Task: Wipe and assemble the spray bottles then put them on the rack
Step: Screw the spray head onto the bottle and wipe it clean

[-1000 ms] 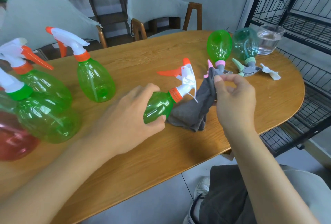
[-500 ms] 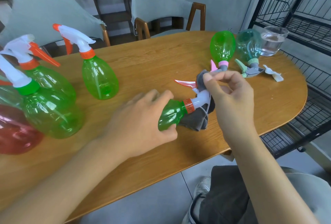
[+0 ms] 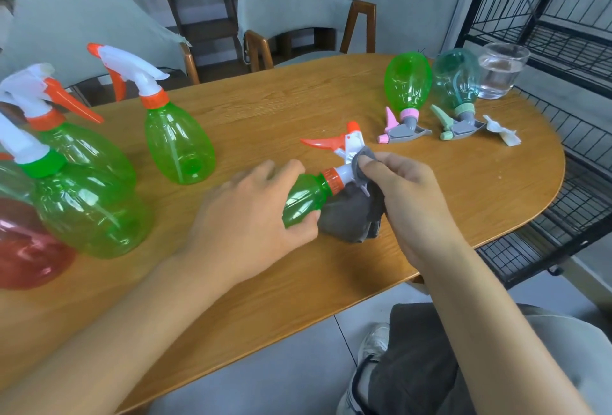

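Note:
A small green spray bottle with an orange collar and white-and-orange trigger head lies on its side on the wooden table. My left hand grips its body. My right hand pinches a grey cloth against the white neck of the sprayer head. Part of the cloth hangs bunched under the bottle. The black wire rack stands to the right of the table.
Several upright green bottles and a red one stand at the left. A green bottle and a teal bottle lie at the far right by a glass of water and a white scrap. Chairs stand behind.
The cloth in my right hand has slid along the sprayer head to its neck. The bottle has turned a little in my left hand, its trigger pointing left.

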### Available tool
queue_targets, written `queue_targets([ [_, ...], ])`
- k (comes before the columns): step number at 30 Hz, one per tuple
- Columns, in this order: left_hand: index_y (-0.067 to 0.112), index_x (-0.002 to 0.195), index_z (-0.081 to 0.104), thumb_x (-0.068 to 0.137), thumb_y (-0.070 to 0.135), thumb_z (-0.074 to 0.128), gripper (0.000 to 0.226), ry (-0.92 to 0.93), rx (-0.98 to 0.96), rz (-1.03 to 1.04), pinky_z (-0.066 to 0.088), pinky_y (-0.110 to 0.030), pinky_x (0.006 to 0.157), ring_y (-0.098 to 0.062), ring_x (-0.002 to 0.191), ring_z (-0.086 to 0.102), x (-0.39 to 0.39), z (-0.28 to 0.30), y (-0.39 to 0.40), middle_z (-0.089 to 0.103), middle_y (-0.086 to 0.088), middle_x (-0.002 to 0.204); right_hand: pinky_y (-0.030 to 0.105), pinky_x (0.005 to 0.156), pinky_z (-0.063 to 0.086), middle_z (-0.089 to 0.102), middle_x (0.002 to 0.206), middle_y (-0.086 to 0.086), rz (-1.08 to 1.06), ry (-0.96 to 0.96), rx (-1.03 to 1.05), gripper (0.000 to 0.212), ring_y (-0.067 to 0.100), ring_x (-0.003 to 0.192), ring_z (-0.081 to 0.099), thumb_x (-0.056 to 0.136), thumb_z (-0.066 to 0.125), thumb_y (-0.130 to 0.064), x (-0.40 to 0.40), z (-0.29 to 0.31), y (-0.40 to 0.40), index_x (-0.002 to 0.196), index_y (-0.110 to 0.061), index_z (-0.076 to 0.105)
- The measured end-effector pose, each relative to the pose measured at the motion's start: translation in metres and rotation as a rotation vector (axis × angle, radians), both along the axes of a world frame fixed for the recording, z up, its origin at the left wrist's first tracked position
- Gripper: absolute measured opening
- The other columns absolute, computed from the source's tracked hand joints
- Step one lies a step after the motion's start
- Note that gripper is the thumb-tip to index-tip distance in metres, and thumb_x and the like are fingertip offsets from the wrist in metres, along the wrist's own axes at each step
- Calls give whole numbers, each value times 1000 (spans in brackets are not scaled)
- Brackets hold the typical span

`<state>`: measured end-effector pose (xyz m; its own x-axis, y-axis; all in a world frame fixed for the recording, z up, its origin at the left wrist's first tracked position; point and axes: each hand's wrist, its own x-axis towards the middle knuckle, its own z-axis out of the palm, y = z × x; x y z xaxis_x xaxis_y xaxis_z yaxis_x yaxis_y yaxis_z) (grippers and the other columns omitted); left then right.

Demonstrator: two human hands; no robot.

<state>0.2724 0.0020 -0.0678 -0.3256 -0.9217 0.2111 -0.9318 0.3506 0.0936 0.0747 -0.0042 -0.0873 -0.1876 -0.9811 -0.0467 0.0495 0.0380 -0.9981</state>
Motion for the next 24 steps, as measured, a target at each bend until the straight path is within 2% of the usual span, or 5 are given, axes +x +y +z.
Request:
queue_targets([
  [11, 29, 121, 56, 79, 65, 41, 57, -84, -137, -83, 53, -39, 66, -26, 94, 64, -2, -11, 5, 61, 5, 107, 49, 73, 55, 75, 78, 12, -75, 142, -72, 46, 30, 69, 65, 101, 59, -49, 4, -1, -2, 82, -8, 71],
  [15, 29, 117, 58, 78, 66, 41, 56, -91, -150, -51, 51, -37, 62, -26, 90, 65, -6, -11, 6, 62, 5, 102, 37, 52, 29, 36, 50, -1, -126, 398, -82, 63, 14, 52, 32, 101, 55, -54, 2, -4, -4, 56, -12, 42],
  [18, 31, 117, 56, 78, 66, 40, 55, -91, -136, -23, 49, -35, 61, -25, 90, 64, -6, -9, 5, 61, 7, 100, 56, 72, 56, 73, 77, 15, -11, 142, -52, 47, 25, 69, 64, 104, 57, -42, 1, -4, -5, 79, -5, 71],
  [21, 32, 115, 54, 78, 66, 39, 53, -60, -136, -3, 48, -35, 59, -25, 89, 64, -4, -9, 4, 59, 8, 97, 60, 96, 53, 75, 105, 23, 107, -37, -33, 27, 41, 102, 71, 106, 55, -21, -2, -1, -3, 105, -1, 74],
  [24, 33, 117, 53, 78, 67, 38, 54, -79, -128, -7, 49, -35, 61, -24, 92, 63, -5, -9, 5, 58, 8, 99, 53, 93, 56, 75, 105, 22, 122, 5, -35, 27, 38, 100, 72, 105, 58, -22, -6, -1, -2, 101, -2, 75],
])
